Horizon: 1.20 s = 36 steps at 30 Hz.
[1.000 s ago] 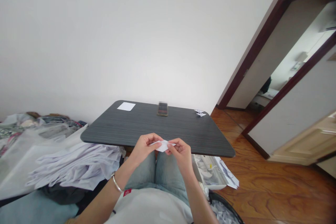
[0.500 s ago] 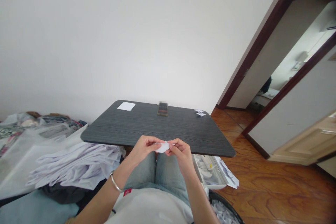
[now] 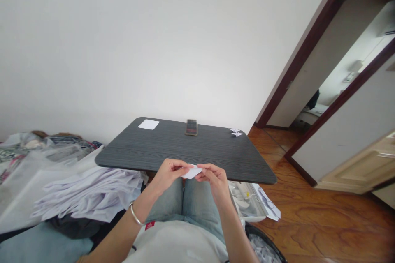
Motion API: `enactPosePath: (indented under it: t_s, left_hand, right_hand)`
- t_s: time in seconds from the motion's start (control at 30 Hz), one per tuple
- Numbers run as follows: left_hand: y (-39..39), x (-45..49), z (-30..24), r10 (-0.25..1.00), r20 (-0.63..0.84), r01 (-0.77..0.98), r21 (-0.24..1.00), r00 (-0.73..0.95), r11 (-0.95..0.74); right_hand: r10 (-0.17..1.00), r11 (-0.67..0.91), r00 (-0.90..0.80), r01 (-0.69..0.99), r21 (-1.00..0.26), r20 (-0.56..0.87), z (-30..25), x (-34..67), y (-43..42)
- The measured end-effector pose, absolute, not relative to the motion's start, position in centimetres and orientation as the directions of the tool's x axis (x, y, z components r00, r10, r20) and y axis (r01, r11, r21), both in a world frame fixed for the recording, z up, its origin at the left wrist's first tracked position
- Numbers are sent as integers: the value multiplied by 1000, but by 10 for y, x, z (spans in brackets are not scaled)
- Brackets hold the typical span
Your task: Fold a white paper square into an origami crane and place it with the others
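Note:
Between my hands is a small piece of folded white paper, held above my lap just before the table's near edge. My left hand pinches its left side between thumb and fingers. On the other side, my right hand grips the right edge, thumb and fingertips closed on it. Part of the paper is covered by the fingertips. At the table's far left lies a stack or sheet of square white paper. Small folded white paper shapes rest at the far right corner.
The dark table stands against a white wall. A phone-like object, partly pixelated, is at its back. Folded white cloth is piled left. On the right are a box and a dark-rimmed bin of paper scraps.
My right thumb and fingers have shifted slightly on the paper, showing a little more of its right side. Everything else looks the same.

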<state>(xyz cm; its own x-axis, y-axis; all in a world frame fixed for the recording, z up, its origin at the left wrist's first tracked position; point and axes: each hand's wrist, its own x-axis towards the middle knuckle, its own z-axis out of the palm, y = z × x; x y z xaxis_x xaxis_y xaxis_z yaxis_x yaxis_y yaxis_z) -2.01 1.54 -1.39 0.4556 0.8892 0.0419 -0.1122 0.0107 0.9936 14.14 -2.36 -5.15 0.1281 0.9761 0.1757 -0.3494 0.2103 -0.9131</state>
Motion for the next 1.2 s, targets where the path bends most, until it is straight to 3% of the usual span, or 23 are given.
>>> enactPosePath:
  t_s: [1.0,1.2]
  left_hand:
    - [12,-18,-7,914,72,-23,997,399,-69]
    - [13,-19,-10,892,131,31,987,433,-160]
  right_hand:
    - [981,186,131,-408,-894,144,-48,145,-24]
    - [995,88,64,-290,-953,72,-46,145,-24]
